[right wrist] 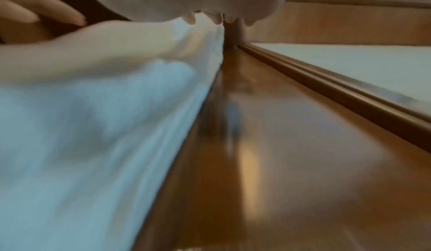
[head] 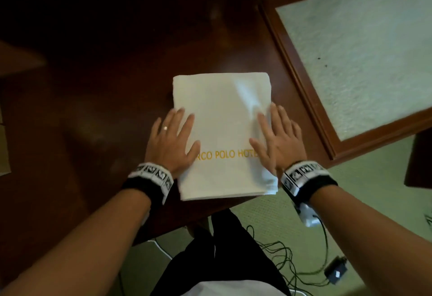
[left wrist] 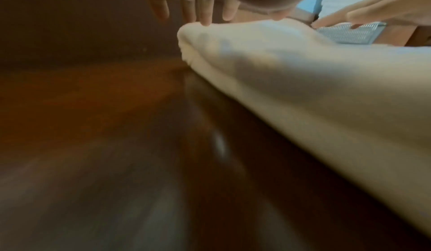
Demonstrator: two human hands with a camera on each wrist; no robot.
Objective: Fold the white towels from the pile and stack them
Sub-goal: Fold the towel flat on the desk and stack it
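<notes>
— Dim in here: dark, glossy brown wood on the worktop point(head: 98, 113), pale green carpet on the floor point(head: 275, 221) with a tangle of black cables point(head: 280, 251), and over to the right a wood-framed panel point(head: 301, 80) with a pebbled, frosted-looking face.

— And the towel?

— The white towel point(head: 222, 132) lies at the near edge of the worktop, already folded down to a neat upright rectangle, several layers thick; you can see the stacked edges at its near right corner. Gold lettering runs across the lower part, partly covered at both ends.

— What are the hands doing?

— Both flat on it. The left hand point(head: 171, 141) rests with fingers straight and spread on the left edge, a ring on one finger. The right hand point(head: 278, 139) lies the same way on the right edge, palm down, fingers straight. Neither pinches any cloth; to me it looks like pressing or smoothing.

— So how far along?

— I'd judge this towel's folding is essentially done. I can't see any pile of unfolded towels or a finished stack from here, so how many remain I cannot say.

— Fabric?

— Soft, matte, thickish cloth; the left wrist view shows a plump rounded fold, the right a faint rumple. Corners fairly square.
</notes>
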